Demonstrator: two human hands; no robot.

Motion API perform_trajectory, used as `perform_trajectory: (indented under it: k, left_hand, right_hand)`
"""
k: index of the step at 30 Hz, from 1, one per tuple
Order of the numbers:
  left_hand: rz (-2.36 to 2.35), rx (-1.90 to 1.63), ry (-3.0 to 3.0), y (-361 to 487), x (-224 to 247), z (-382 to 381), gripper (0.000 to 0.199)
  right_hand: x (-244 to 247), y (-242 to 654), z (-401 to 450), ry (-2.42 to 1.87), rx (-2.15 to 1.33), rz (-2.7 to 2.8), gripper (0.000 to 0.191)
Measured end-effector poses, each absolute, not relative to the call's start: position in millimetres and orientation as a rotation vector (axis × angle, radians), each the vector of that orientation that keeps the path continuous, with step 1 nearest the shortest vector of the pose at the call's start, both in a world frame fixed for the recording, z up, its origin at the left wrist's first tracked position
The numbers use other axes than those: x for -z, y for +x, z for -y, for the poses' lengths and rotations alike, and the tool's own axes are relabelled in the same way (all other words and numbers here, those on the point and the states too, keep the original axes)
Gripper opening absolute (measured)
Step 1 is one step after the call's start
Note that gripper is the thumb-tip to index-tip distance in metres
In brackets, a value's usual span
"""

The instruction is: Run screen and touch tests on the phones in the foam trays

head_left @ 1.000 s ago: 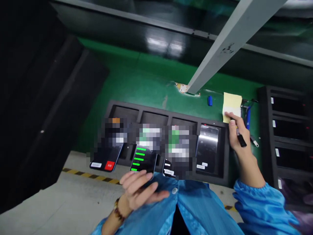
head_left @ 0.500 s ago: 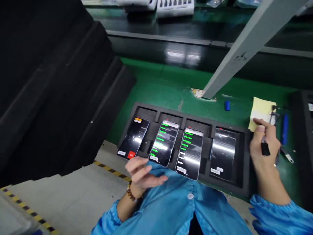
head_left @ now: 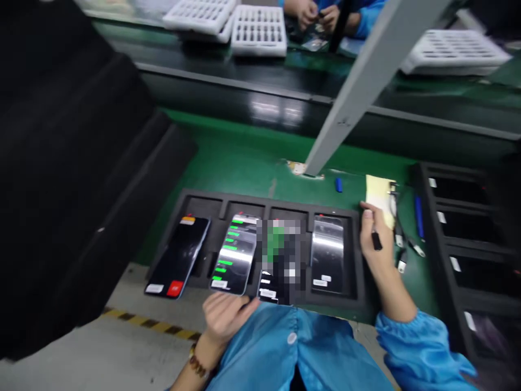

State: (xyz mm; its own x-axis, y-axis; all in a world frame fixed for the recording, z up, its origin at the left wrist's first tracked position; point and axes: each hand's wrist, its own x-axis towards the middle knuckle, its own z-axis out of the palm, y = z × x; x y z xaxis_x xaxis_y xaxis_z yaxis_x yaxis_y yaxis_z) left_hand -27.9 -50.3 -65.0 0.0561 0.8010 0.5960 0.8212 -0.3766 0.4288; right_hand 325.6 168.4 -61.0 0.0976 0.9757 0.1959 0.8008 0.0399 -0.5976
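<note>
Several phones lie face up in a dark foam tray (head_left: 285,203). The leftmost phone (head_left: 181,255) has a red square at its lower corner. Green bars show on the lit screen of the second phone (head_left: 235,255). Pixelation covers much of the third phone (head_left: 268,288), and the rightmost phone (head_left: 328,255) is dark. My left hand (head_left: 223,315) is at the tray's front edge, just below the second phone, its thumb apart and pointing towards the third; it holds nothing I can see. Right of the tray, my right hand (head_left: 376,241) is closed around a small black plug (head_left: 376,241).
Beside my right hand lie a yellow paper pad (head_left: 378,190), cable plugs (head_left: 402,260) and a blue stick (head_left: 419,217). Another tray of phones (head_left: 451,239) stands at right. A grey post (head_left: 354,108) rises behind; black foam trays (head_left: 81,190) are stacked left. A co-worker's hands (head_left: 317,15) are beyond.
The view has shifted right, bringing the right-hand tray and a co-worker's hands into sight. My left hand has moved right, from the first phone's lower end to below the second. My right hand keeps the plug.
</note>
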Motion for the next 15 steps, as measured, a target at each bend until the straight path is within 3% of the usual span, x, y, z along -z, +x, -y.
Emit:
perform_trajectory:
  k: [15]
  left_hand:
    - [1.957,1.118,-2.347,-25.4,49.1,7.1,0.017]
  right_hand:
    - [62.2,344.6,-77.0,-1.743,-0.491,1.696,0.042]
